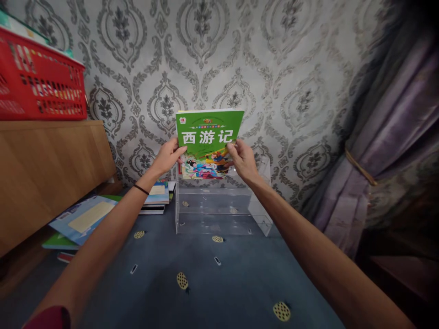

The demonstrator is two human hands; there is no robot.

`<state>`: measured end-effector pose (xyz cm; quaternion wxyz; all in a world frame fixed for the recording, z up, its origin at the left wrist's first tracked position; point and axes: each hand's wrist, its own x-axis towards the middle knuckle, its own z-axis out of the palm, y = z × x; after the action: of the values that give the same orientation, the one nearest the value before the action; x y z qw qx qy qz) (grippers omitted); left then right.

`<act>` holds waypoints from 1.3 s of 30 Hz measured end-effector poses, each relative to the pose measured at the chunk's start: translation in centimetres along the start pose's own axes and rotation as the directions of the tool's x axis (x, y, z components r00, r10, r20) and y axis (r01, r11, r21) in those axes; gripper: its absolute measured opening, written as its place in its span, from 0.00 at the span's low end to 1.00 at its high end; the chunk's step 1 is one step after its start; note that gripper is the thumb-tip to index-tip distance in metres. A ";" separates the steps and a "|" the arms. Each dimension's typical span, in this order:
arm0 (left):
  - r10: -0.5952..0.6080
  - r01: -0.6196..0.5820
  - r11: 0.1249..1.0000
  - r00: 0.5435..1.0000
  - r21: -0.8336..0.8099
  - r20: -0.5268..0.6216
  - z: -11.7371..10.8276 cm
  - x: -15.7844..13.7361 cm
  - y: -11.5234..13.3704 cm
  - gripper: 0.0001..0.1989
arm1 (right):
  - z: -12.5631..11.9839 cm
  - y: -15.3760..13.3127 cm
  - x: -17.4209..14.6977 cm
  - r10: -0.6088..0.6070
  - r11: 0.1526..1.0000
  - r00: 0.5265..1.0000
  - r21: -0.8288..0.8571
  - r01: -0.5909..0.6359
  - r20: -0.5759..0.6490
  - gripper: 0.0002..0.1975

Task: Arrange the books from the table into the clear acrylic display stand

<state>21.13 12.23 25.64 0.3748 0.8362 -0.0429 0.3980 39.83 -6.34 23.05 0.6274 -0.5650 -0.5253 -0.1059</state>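
A green picture book (pixel 206 123) with large white Chinese characters and cartoon figures is held upright, its cover facing me. My left hand (pixel 168 156) grips its left edge, thumb on the front. At the right edge, my right hand (pixel 243 160) is closed on the book too, thumb across the cover. Page edges of pale and yellow show along the top, so I cannot tell whether it is one book or several. Below and behind it stands a clear acrylic tiered rack (pixel 214 203), whose upper part the book partly hides.
A wooden cabinet (pixel 51 169) at the left carries a red plastic basket (pixel 73 77). Several books (pixel 80 221) lie beside it, with another book stack (pixel 157 196) left of the rack. Blue patterned cloth (pixel 154 260) covers the surface. A purple curtain (pixel 373 137) hangs at the right.
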 end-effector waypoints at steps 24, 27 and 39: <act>-0.078 0.077 0.997 0.996 -0.024 -0.031 -0.1 -0.7 -1.9 0.21 | 1.1 1.9 0.2 0.075 0.993 0.993 0.087 -0.083 0.093 0.25; -0.083 0.083 0.996 0.996 -0.027 -0.020 0.7 -0.9 -2.8 0.20 | 0.7 2.4 -0.5 0.100 0.988 0.989 0.109 -0.112 0.106 0.26; -0.052 0.063 0.977 0.997 0.205 -0.060 1.4 -2.3 -4.1 0.13 | 0.6 4.3 -2.4 0.179 0.978 0.970 0.073 -0.193 0.167 0.21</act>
<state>21.94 13.66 21.03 0.2985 0.8604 0.0331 0.4118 41.58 -5.47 18.53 0.6150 -0.5900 -0.5227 0.0225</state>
